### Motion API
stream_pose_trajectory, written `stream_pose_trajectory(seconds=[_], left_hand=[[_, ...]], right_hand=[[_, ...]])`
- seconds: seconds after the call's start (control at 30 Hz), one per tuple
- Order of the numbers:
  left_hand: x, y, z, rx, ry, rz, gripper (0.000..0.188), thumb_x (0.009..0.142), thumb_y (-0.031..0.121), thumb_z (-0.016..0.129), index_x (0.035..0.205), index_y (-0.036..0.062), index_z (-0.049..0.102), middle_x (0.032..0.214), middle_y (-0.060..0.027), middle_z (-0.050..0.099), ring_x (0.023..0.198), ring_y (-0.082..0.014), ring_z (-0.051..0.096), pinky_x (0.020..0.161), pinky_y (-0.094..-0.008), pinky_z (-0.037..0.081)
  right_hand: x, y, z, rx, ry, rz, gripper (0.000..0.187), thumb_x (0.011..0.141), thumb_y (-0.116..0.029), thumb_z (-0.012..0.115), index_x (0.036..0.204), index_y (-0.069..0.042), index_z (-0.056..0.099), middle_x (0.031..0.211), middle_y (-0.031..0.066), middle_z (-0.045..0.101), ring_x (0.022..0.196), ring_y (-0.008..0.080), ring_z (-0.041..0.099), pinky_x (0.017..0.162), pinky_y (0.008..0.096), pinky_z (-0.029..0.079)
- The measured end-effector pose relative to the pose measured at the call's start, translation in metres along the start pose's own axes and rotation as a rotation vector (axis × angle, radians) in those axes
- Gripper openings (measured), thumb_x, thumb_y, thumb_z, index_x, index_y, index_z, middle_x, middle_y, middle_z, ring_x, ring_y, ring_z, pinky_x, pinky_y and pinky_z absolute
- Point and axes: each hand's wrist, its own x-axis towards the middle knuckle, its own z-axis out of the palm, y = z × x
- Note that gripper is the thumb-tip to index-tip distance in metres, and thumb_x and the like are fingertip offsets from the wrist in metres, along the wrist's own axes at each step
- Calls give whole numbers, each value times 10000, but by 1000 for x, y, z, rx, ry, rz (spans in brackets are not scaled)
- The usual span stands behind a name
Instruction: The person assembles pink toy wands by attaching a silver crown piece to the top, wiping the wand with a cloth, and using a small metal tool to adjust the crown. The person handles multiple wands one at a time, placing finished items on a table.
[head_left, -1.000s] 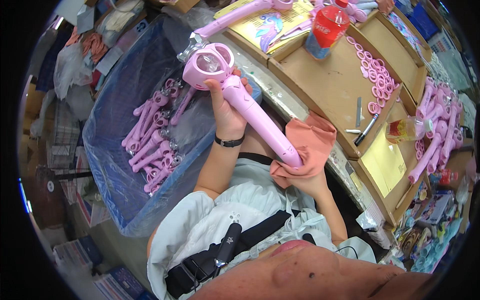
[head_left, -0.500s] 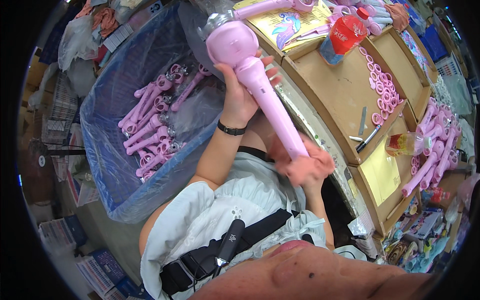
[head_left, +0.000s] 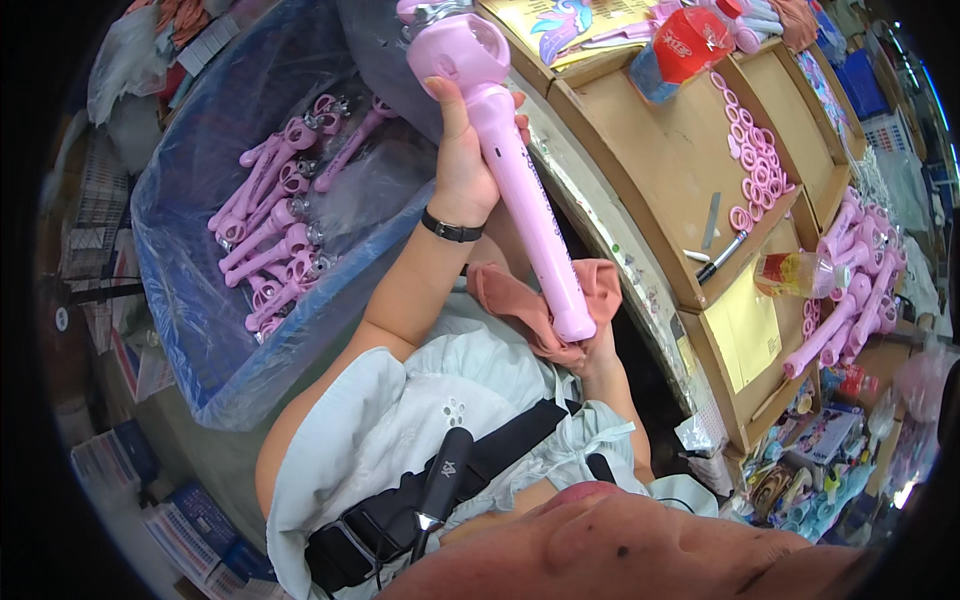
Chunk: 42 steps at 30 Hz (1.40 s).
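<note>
"One pink wand (head_left: 535, 220) slants through the centre of the frame. What's changed?"

"It's rolled over: dark lettering along the shaft now faces up, instead of plain pink. The salmon cloth (head_left: 510, 300), no longer bunched around the lower end, spreads beneath it."

"Meaning?"

"I'd judge that a different face is on show, with the lower end bare on top."

"And the hands?"

"Left grip (head_left: 465, 170), upper centre, clasps the wand just below its round head. Right grip (head_left: 602, 362), lower centre, is at the cloth; its fingers are hidden, so I can't tell how closed they are."
</note>
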Motion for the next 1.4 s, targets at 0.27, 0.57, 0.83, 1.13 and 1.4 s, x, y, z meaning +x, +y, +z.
stream_pose_trajectory(seconds=[0.27,0.57,0.83,1.13,1.4], left_hand=[[6,10,-10,-6,-27,34,861,735,775,407,1094,-4,472,890,-98,586,687,-155,543,620,-276,490],[6,38,-18,456,-277,-12,728,811,684,448,1110,21,477,822,-87,607,612,-145,613,531,-263,510],[-37,-9,-6,545,-563,-289,576,972,440,411,1357,18,341,1238,-55,472,1119,-101,447,957,-250,367],[-71,-15,0,909,-546,-224,507,950,308,501,1329,19,327,1060,-104,550,827,-120,572,707,-251,482],[-77,-10,1,497,-752,-599,606,935,504,433,1317,58,284,887,-100,578,619,-130,595,517,-235,492]], right_hand=[[-3,-10,5,79,-137,73,539,916,-420,456,1287,-32,421,1199,134,546,1053,245,586,814,373,538],[0,-3,-10,-952,181,-200,252,957,-113,433,1166,-20,540,1064,47,582,943,101,557,828,250,445],[51,-9,32,-1343,173,-1202,338,840,-16,587,1148,58,473,1286,258,447,1140,355,528,994,423,348],[49,-72,67,-718,259,-859,428,870,-244,608,1176,15,460,1108,68,520,998,132,533,809,272,465],[35,-88,44,-1119,50,-1146,444,878,-161,532,1261,-2,375,1145,84,527,1024,157,520,888,276,420]])
